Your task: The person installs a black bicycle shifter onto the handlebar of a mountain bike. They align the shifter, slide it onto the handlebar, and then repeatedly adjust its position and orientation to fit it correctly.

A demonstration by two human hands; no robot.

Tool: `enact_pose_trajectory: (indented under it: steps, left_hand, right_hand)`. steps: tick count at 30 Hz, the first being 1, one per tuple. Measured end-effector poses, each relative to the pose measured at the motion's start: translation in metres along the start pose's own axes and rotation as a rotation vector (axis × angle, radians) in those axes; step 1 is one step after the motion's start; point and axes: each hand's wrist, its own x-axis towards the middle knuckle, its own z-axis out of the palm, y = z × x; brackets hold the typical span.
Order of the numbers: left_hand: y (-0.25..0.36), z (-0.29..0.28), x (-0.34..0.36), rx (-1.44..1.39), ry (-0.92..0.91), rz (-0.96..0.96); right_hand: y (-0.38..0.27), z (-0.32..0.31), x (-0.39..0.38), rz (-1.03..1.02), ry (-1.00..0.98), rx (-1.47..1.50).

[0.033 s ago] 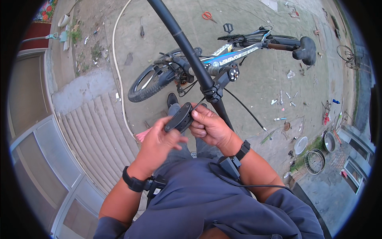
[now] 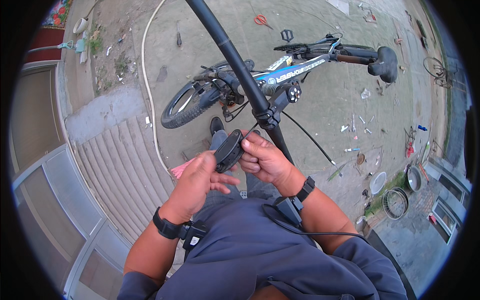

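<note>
A long black handlebar [image 2: 235, 55] runs from the top of the picture down to my hands. Both hands hold a black handlebar part [image 2: 229, 150] at its lower end. My left hand [image 2: 197, 182] cups the part from below, thumb along its side. My right hand [image 2: 265, 160] grips the part's right side, just under a black clamp [image 2: 267, 119] on the bar. A thin black cable [image 2: 310, 140] leads off to the right. Behind the bar a bicycle with a blue and white frame [image 2: 295, 67] lies on the ground, its front wheel [image 2: 186, 105] to the left and its saddle [image 2: 384, 62] to the right.
A ridged concrete ramp [image 2: 120, 165] and a white hose [image 2: 147, 75] lie to my left. Red-handled pliers [image 2: 260, 20], a loose pedal [image 2: 287, 35] and a screwdriver [image 2: 178, 37] rest on the far ground. Small tools, a bowl [image 2: 377, 182] and a wheel rim [image 2: 395, 202] are scattered to the right.
</note>
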Motion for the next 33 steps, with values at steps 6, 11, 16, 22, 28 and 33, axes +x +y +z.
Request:
enact_pose_trajectory:
  steps: [6, 11, 16, 22, 28, 33]
  left_hand:
    - [0.002, -0.011, 0.012, -0.186, -0.147, -0.223]
    - [-0.002, 0.006, 0.009, 0.57, 0.097, 0.245]
    - [0.013, 0.009, 0.0, 0.962, 0.154, 0.345]
    - [0.027, -0.005, -0.016, 0.136, 0.019, -0.129]
    - [0.02, 0.003, -0.016, -0.106, -0.084, -0.135]
    - [0.019, 0.013, -0.011, -0.167, -0.093, -0.16]
  right_hand:
    - [-0.001, -0.001, 0.0, 0.0, 0.029, -0.009]
    - [-0.006, 0.005, -0.004, -0.02, 0.003, -0.058]
    - [-0.01, 0.013, -0.006, -0.028, 0.012, -0.093]
    - [-0.005, 0.019, -0.006, 0.007, -0.046, -0.216]
    - [-0.009, 0.024, -0.016, -0.095, -0.04, -0.221]
    - [-0.013, 0.024, -0.021, -0.132, -0.039, -0.198]
